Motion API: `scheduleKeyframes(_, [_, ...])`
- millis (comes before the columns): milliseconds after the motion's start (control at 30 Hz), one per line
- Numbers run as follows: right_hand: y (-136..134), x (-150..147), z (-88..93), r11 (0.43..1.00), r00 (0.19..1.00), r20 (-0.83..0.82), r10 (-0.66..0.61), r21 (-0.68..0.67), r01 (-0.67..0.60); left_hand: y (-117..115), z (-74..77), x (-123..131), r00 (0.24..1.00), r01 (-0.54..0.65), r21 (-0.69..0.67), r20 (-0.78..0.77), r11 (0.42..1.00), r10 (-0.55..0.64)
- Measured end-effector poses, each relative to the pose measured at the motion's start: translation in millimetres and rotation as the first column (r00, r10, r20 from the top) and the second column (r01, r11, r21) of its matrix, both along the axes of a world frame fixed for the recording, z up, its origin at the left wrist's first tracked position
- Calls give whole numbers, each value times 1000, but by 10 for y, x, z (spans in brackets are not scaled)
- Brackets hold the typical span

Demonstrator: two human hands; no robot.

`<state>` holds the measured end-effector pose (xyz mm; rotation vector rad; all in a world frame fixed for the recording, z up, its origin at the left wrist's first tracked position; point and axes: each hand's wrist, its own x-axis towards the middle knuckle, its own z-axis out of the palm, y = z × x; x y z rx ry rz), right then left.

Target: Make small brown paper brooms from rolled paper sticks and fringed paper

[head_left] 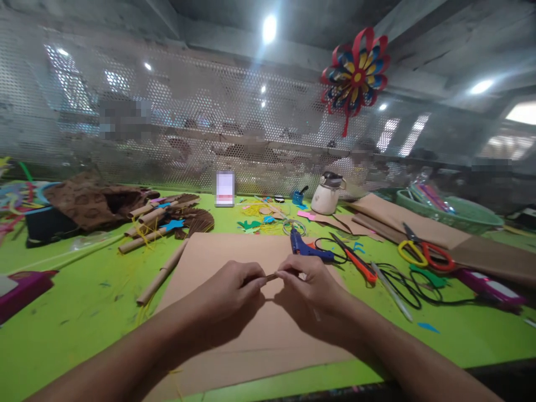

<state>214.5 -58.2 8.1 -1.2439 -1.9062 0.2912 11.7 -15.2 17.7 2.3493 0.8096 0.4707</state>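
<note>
A small, thin brown strip is pinched between my two hands, above a large sheet of brown paper. My left hand grips its left end between thumb and fingers. On the other end, my right hand closes its thumb and fingertips. The sheet lies flat on the green table, with shadows of both hands on it. Just behind my right hand lies a blue glue gun. Rolled brown paper tubes with yellow strands rest to the left of the sheet.
Right of the sheet are an orange cutter, a silver pen, scissors, and a looped black cable. Farther back stand a white jug, a green basket and a phone. A brown bag sits at left.
</note>
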Motion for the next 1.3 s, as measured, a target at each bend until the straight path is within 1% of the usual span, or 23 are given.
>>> scheduleKeyframes(67, [-20,-7,12,1000,1000,4,20,2,-20,11,26,15,996,84,-13,35,996,-84])
scheduleKeyframes(100, [-30,-10,18,1000,1000,6,29,3,-29,22,37,25,992,109,-58,63,992,-106])
scheduleKeyframes(167, [-45,-16,27,999,999,8,41,5,-41,49,50,46,989,122,-243,110,962,-98])
scheduleKeyframes(200, [-50,-19,30,999,999,9,43,3,-43,60,52,54,989,121,-361,125,925,-81])
scheduleKeyframes(233, [-55,-22,32,999,999,10,44,0,-44,67,50,60,987,127,-476,143,870,-66])
scheduleKeyframes(300, [-65,-30,35,999,999,10,52,-8,-51,66,42,62,974,166,-665,224,728,-17])
scheduleKeyframes(367, [-77,-38,44,998,998,0,66,-13,-66,52,33,49,946,231,-784,319,576,54])
scheduleKeyframes(400, [-85,-41,51,997,997,-9,73,-14,-73,47,29,38,934,264,-816,350,514,75])
scheduleKeyframes(467, [-98,-44,72,996,996,-25,83,-19,-84,50,24,14,926,310,-845,373,436,64])
scheduleKeyframes(567, [-101,-47,102,995,994,-65,91,-26,-93,80,9,-10,922,344,-852,387,395,32])
scheduleKeyframes(633, [-87,-59,104,993,981,-182,69,-85,-86,91,-10,-5,912,355,-846,406,398,50])
scheduleKeyframes(700, [-63,-84,87,982,946,-322,24,-169,-82,82,-33,17,896,357,-832,434,425,96])
scheduleKeyframes(833, [-26,-159,28,932,814,-572,-101,-342,-124,29,-71,75,887,314,-815,434,487,155])
scheduleKeyframes(900, [-18,-181,11,904,746,-648,-151,-396,-161,2,-72,98,895,287,-804,419,520,154])
scheduleKeyframes(933, [-14,-184,8,899,728,-667,-160,-403,-172,-11,-63,105,896,272,-793,415,545,156])
scheduleKeyframes(967, [-9,-182,9,899,725,-671,-155,-400,-177,-24,-46,109,896,256,-772,416,582,158])
scheduleKeyframes(1033, [3,-165,20,895,712,-686,-146,-399,-201,-49,9,106,894,214,-678,426,703,138])
scheduleKeyframes(1100, [15,-147,38,893,692,-708,-140,-392,-221,-65,78,98,896,173,-516,437,839,84])
scheduleKeyframes(1133, [17,-141,48,892,691,-710,-136,-391,-226,-66,108,95,894,151,-447,443,882,72])
scheduleKeyframes(1167, [16,-139,57,894,699,-702,-134,-390,-221,-59,129,95,891,121,-434,444,893,95])
scheduleKeyframes(1200, [10,-141,65,897,710,-692,-135,-389,-209,-45,138,99,885,72,-451,440,889,152])
scheduleKeyframes(1267, [-16,-155,75,897,727,-670,-147,-401,-188,-4,121,112,877,14,-535,412,845,247])
scheduleKeyframes(1300, [-36,-168,78,889,720,-673,-166,-419,-187,16,100,120,854,-1,-589,420,808,307])
